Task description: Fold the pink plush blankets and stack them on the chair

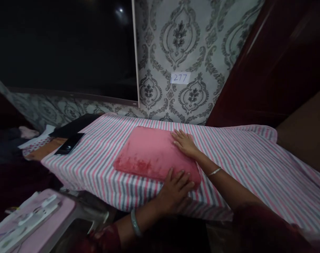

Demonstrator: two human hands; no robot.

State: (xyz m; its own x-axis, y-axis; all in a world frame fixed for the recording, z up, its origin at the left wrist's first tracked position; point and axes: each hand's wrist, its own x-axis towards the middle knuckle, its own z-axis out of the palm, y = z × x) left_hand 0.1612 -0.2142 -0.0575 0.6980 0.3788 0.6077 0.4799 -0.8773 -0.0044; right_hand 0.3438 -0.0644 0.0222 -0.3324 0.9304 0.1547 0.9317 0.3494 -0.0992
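Note:
A flat, rectangular pink plush item lies on the striped cloth. Whether it is a cushion or a folded piece of fabric I cannot tell. Its near left part looks darker and ruffled. My right hand rests flat on its far right part, fingers stretched out to the left. At the near right edge, my left hand lies over the pink item with its fingers spread and pointing away from me. Neither hand grips anything. A bangle circles each wrist.
Beneath is a table covered by a striped cloth. A dark phone and a black flat item lie at left. A power strip sits on a pink stool-like surface. Behind are a television and a patterned wall.

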